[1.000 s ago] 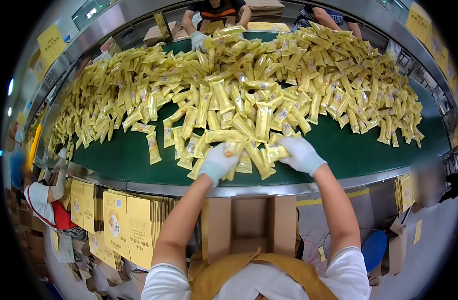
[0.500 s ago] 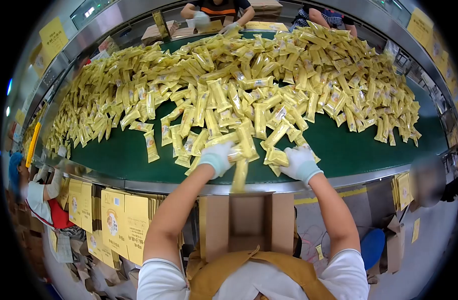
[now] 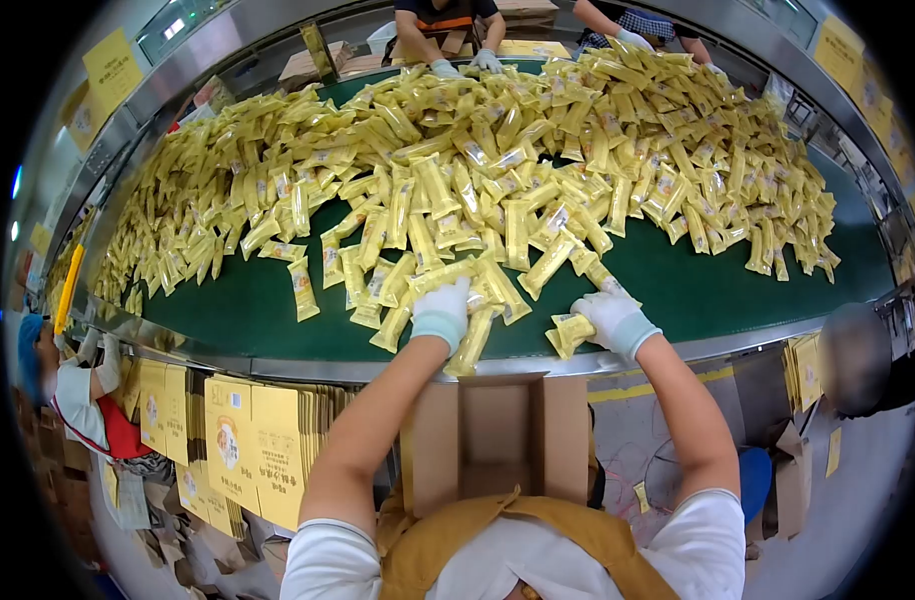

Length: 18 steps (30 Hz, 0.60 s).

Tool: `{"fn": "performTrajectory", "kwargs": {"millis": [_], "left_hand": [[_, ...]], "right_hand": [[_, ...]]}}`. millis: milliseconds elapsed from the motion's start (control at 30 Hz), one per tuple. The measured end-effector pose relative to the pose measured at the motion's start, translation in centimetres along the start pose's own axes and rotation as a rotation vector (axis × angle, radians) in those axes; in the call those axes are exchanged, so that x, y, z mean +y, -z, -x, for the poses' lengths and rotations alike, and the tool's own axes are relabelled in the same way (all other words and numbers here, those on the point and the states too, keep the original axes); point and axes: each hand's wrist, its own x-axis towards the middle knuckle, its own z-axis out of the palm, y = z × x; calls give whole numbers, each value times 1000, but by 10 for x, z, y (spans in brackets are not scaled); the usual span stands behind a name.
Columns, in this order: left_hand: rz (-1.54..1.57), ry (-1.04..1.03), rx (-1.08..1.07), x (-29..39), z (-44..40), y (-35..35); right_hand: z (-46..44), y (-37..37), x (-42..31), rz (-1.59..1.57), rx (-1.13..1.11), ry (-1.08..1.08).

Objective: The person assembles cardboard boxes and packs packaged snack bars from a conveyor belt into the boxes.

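Observation:
My left hand (image 3: 443, 309), in a white glove, is closed on several yellow packets (image 3: 472, 338) near the front edge of the green belt (image 3: 708, 292). One of these packets hangs down toward the metal rim. To the right, my gloved right hand (image 3: 612, 316) is closed around a yellow packet (image 3: 570, 335), whose end sticks out on its left. Another packet lies under the fingers of that hand. Beyond both hands spreads a large heap of yellow packets (image 3: 518, 150). Below the belt edge, in front of my body, stands an open cardboard box (image 3: 496, 440).
Stacked yellow cartons (image 3: 248, 440) stand at the lower left, beside a person in a red apron (image 3: 128, 432). Two co-workers are across the belt, gloved hands (image 3: 488, 61) at the heap. Another person's blurred head (image 3: 854, 360) is at the right. A metal rim (image 3: 378, 371) borders the belt.
My right hand has moved slightly right with its packet. My left hand has gathered packets together near the belt edge. Across the belt, a co-worker's hands have come down to the heap.

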Motion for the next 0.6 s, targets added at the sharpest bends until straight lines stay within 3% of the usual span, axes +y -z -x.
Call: {"fn": "performTrajectory", "kwargs": {"millis": [100,133,267,333,433,533,600], "left_hand": [[-21,-38,20,-19,3,10],[-95,-2,83,-23,9,15],[-248,-192,357,-70,12,-25],[-259,-335,527,-81,17,-39],[-254,-361,408,-69,38,-19],[-72,-180,46,-53,43,24],[-82,-205,63,-56,37,24]], "right_hand": [[9,10,-12,25,-56,-210],[15,9,-14,62,70,-264],[23,-26,-8,276,440,-328],[27,-28,-26,285,325,-319],[40,-2,-58,191,338,-292],[46,-7,-51,113,281,-300],[43,-11,-43,53,177,-370]]}}
